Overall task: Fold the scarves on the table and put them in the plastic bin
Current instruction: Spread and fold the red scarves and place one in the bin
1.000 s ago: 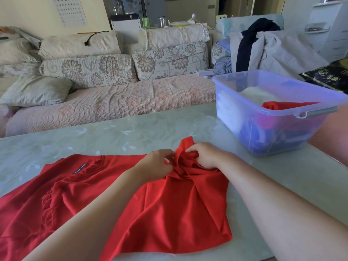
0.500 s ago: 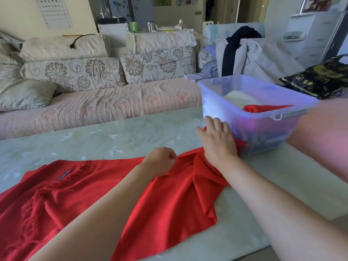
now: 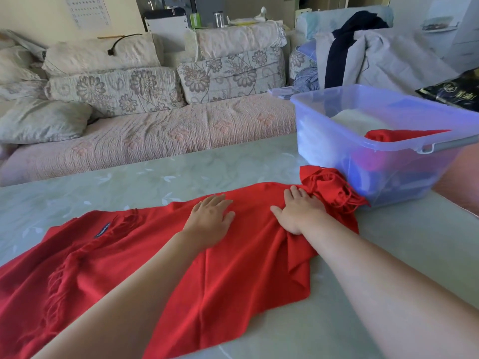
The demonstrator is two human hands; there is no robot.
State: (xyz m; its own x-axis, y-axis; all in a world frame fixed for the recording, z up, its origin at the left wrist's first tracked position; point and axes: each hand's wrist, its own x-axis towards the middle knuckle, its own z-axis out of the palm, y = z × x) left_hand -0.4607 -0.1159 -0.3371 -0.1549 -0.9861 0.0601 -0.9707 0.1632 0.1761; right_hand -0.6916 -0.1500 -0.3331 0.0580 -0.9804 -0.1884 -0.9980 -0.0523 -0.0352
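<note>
Label (image 3: 103, 230), unreadable, on red scarf (image 3: 233, 268)

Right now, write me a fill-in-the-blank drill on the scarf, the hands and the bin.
1. Both hands, the left hand and the right hand, lie palm down on the ____ scarf.
2. The scarf's fringed end touches the plastic ____.
3. The scarf lies on the ____.
4. A folded red scarf lies ____ the bin.

Missing words: red; bin; table; inside
</note>
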